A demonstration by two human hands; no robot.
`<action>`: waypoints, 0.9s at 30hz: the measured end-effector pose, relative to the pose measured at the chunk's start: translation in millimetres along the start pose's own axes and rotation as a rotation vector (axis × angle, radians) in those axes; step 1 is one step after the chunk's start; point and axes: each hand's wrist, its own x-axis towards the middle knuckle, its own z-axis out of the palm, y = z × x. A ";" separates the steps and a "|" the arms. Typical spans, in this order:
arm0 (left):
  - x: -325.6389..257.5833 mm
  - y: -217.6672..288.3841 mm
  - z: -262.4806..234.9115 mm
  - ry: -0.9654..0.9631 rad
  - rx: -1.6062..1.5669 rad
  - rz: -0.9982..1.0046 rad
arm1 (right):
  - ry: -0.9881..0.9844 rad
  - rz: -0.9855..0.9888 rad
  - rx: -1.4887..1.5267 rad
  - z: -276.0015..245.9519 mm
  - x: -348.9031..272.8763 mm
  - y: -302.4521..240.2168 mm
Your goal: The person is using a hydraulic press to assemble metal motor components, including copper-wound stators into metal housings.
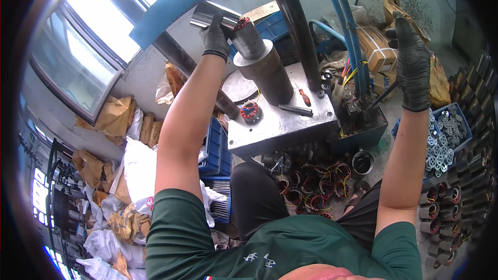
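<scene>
My left hand (216,35), in a dark glove, grips a shiny metal cylinder (206,15) held above the press. Just to its right a wound stator with red and copper wires (242,22) sits on top of a grey steel column (262,67). My right hand (412,65), also gloved, is raised at the right with its fingers wrapped on the black lever (381,96) of the press control. A second wound stator (250,111) lies on the steel press table (282,124).
A red-handled screwdriver (304,95) and a metal bar (295,109) lie on the table. Several wound stators (311,186) sit on the floor below. A blue crate of metal rings (446,135) stands right. Blue crates (215,148) and paper sacks (116,114) are at left.
</scene>
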 end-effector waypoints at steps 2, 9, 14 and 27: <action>4.9 8.3 4.9 -0.066 0.149 -0.063 | -0.028 0.054 0.192 -1.9 1.0 -3.8; -2.9 9.7 28.3 -0.198 0.232 0.090 | -0.280 0.497 0.175 -27.1 14.9 -49.5; -7.4 7.4 23.3 -0.203 0.348 0.135 | -0.411 0.487 0.102 -37.6 18.6 -61.3; -16.1 -62.6 -6.5 -0.276 0.382 0.257 | -0.642 0.509 0.153 -58.8 5.6 -70.7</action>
